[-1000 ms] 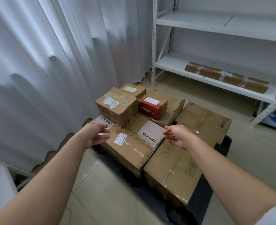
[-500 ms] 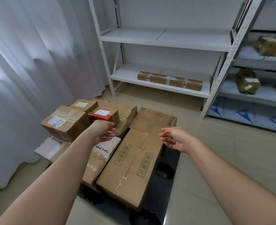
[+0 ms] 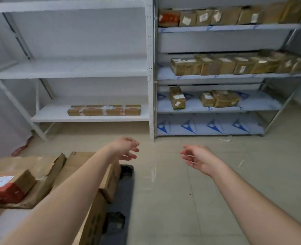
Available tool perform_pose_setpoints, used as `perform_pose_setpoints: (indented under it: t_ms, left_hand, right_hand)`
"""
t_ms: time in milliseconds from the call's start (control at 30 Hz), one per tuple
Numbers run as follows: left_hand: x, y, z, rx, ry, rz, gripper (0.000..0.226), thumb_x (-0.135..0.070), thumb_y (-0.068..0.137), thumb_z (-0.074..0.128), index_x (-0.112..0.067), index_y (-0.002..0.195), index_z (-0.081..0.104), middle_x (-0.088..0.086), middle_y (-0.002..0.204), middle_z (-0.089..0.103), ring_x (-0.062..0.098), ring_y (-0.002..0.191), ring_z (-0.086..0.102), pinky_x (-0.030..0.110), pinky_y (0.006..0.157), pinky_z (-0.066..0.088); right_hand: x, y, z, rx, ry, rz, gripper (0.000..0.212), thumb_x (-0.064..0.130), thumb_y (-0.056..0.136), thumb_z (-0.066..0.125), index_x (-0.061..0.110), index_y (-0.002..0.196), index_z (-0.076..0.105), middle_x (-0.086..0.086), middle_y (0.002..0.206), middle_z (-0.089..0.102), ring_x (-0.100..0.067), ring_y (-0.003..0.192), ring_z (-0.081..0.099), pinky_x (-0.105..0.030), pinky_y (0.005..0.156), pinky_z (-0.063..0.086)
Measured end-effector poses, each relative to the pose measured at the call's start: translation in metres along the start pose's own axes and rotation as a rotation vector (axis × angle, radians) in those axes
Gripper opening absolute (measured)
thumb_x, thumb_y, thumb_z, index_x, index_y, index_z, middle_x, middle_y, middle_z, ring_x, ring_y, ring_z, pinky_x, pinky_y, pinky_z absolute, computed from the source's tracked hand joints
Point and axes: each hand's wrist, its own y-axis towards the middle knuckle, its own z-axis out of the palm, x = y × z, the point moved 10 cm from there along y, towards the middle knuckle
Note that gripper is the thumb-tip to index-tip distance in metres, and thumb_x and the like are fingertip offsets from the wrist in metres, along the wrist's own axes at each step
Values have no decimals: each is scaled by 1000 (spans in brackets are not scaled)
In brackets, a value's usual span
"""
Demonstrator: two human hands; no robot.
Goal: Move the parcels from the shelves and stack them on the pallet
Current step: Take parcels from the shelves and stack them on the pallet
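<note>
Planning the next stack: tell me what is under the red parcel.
The red parcel lies on a torn brown carton on the black pallet. What lies beneath that carton is covered.

Both bare arms reach forward from the bottom of the frame, elbows nearly straight. The left hand is held out with its fingers loosely spread and slightly bent, gripping nothing; motion blur makes the fingertips hard to read. The right hand is raised at about the same height, well apart from the left, palm turned inward, fingers relaxed and empty.
</note>
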Motion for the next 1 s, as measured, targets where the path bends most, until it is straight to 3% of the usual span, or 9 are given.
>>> perform_pose_setpoints:
  t_ms: [233, 567, 733, 867, 933, 1000]
  left_hand:
    - [-92, 112, 97, 146, -63, 34, 21, -20, 101, 54, -9, 116, 62, 11, 110, 68, 29, 95, 71, 39, 87, 58]
    - [-244, 297, 196, 258, -156, 7, 21, -18, 101, 51, -8, 117, 58, 10, 105, 68, 24, 83, 67, 38, 89, 55]
    - [-341, 374, 226, 225, -185, 50, 21, -17, 101, 51, -5, 115, 60, 10, 100, 68, 22, 80, 66, 33, 75, 56]
    - [-392, 426, 270, 274, -183, 63, 17, -19, 101, 51, -9, 109, 62, 10, 105, 70, 20, 79, 67, 33, 76, 55]
    - [-406, 457, 295, 302, -163, 33, 18, -19, 101, 51, -8, 109, 63, 11, 106, 70, 20, 78, 67, 31, 70, 54]
    - [-422, 492, 316, 301, -157, 11, 18, -18, 101, 51, -8, 110, 62, 12, 104, 70, 21, 78, 67, 33, 75, 55]
  right_hand:
    - [27, 56, -109, -151, 77, 13, 17, 8, 98, 48, 14, 98, 63, -4, 83, 68, -14, 72, 61, -26, 68, 47]
    - [157, 188, -247, -425, 129, -47, 17, 6, 98, 47, 14, 94, 62, -4, 84, 68, -14, 72, 61, -25, 65, 46]
    - [204, 250, -276, -362, 182, -24, 15, 8, 99, 49, 13, 96, 63, -6, 87, 70, -18, 79, 64, -28, 71, 49]
    - [228, 313, -320, -399, 198, 11, 15, 8, 99, 50, 13, 98, 64, -5, 85, 70, -17, 79, 63, -28, 69, 48]
    - [236, 351, -341, -393, 213, 39, 13, 10, 99, 52, 13, 101, 64, -5, 87, 70, -17, 80, 64, -29, 73, 49]
    - [251, 391, -363, -367, 217, 49, 12, 11, 99, 54, 12, 103, 64, -7, 93, 70, -18, 84, 65, -31, 78, 50]
